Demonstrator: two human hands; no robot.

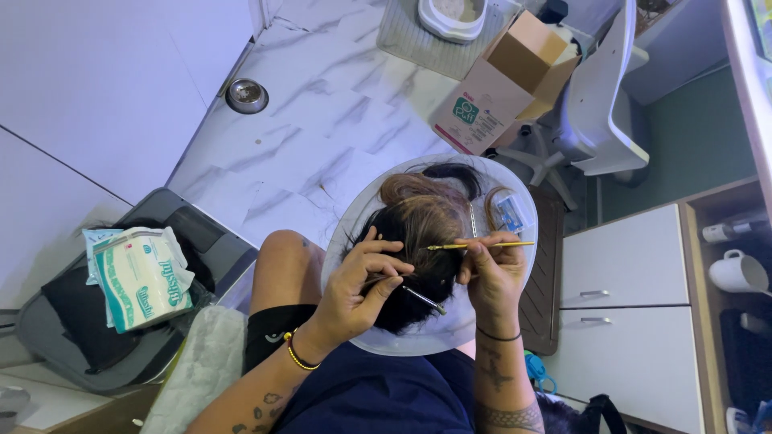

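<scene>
Her left hand pinches a strand of the wig on the clear dome, fingers closed by a silver clip. The right hand, just beside it, grips a thin needle tool lying crosswise, tip toward the left fingers. Farther off, a box on the marble floor.

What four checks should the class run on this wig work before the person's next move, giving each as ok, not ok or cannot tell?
1. Left hand pins the hair: ok, fingers press the wig.
2. Right hand grips the thin yellow tool: ok, pinched at the fingertips.
3. Wig sits on the clear round board: ok.
4. Metal clip secures a section: cannot tell, partly hidden by hair.
</scene>
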